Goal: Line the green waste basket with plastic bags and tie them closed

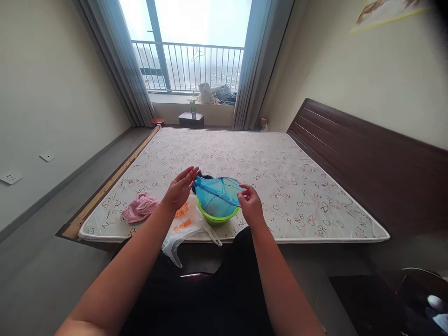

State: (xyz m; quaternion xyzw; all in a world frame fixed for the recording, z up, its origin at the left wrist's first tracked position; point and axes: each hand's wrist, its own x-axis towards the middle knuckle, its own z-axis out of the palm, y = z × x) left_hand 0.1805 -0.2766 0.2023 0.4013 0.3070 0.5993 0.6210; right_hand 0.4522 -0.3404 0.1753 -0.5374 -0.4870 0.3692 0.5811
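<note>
A sheer blue mesh net [219, 189] with a darker rim is spread between my hands, over a bright green bowl [217, 219]. My right hand [251, 205] pinches the net's right edge between thumb and fingers. At the net's left end is my left hand [179, 189], palm turned inward and fingers stretched out; whether its fingertips touch the mesh I cannot tell. Something black [206, 177] shows behind the net, partly hidden. Beside the bowl lies a white plastic bag [185, 226] with orange print, below my left wrist.
A pink cloth [140, 207] lies left of the bag on the letter-printed mattress [224, 149]. The dark wooden headboard [364, 158] rises at right. A small dark table [191, 120] with a green bottle [193, 108] stands by the window. At lower right sits a dark chair or stand [367, 298].
</note>
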